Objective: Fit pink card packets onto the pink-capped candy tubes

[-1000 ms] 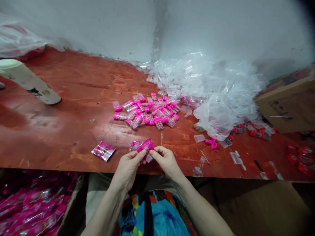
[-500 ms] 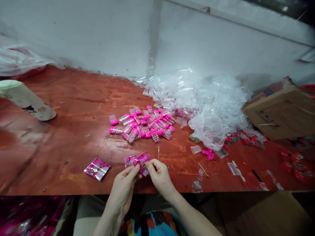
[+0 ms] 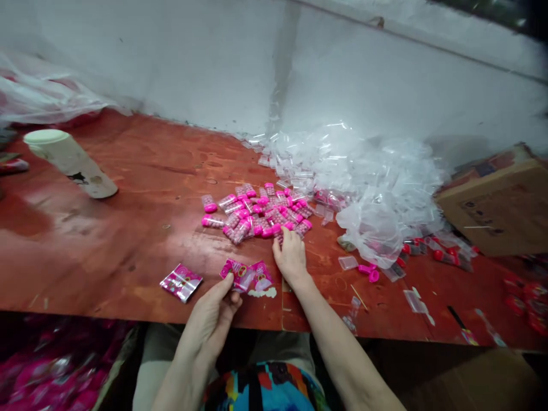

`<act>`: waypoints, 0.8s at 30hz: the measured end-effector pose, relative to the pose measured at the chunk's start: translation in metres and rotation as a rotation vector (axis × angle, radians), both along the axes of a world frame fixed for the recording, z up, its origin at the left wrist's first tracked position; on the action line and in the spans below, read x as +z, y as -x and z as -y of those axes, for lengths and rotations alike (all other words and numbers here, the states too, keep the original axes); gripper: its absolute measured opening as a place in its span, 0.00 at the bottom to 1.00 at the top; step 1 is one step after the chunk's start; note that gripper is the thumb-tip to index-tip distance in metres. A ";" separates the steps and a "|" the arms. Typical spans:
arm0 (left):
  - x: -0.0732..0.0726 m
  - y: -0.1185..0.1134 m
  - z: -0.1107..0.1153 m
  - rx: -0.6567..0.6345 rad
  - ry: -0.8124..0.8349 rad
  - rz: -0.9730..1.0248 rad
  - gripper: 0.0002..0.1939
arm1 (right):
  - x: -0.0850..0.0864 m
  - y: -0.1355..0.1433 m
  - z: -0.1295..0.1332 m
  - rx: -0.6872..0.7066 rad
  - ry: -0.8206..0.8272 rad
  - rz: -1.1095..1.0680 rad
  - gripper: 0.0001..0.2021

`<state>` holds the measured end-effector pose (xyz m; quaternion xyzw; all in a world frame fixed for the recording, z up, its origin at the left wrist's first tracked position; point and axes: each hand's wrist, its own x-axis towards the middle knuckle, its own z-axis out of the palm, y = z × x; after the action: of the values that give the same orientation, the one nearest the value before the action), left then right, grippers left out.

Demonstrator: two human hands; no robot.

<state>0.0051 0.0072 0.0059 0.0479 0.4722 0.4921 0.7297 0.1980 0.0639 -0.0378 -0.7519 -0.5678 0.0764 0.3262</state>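
Note:
My left hand, near the table's front edge, pinches a shiny pink printed sachet between thumb and fingers. A second pink sachet lies against its right side. Farther forward, my right hand has its thumb and fingertips closed at the near edge of a pile of small clear candy bottles with bright pink caps and pink balls inside. One bottle sits at those fingertips, partly hidden by them. Left of my left hand, some pink sachets lie flat on the table.
Clear empty bottles and plastic bags are heaped against the wall. A cardboard box stands at right, near red-capped bottles. A pale tumbler leans in view at left. Pink packets fill a container below the table edge.
My right hand has left the sachet and moved forward to the bottle pile. My left hand keeps hold of the sachet. The view has shifted slightly left.

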 end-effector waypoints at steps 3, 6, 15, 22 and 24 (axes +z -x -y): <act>0.000 0.002 -0.001 0.043 0.057 0.067 0.07 | 0.012 0.006 0.035 0.079 -0.041 -0.692 0.19; 0.000 0.002 -0.001 0.056 0.116 0.104 0.07 | 0.027 0.023 0.076 0.213 0.071 -1.315 0.18; -0.008 -0.011 0.005 0.024 0.127 0.156 0.06 | 0.014 0.060 0.115 0.235 0.105 -1.496 0.19; -0.010 -0.009 0.013 -0.077 0.034 0.160 0.08 | 0.016 0.061 0.121 0.284 0.178 -1.441 0.19; -0.008 -0.009 0.016 -0.128 -0.037 0.145 0.10 | 0.018 0.062 0.121 0.303 0.192 -1.366 0.20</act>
<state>0.0139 -0.0093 -0.0023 0.0556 0.4048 0.4555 0.7909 0.1363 -0.0569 -0.0199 -0.4741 -0.3250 0.6256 0.5275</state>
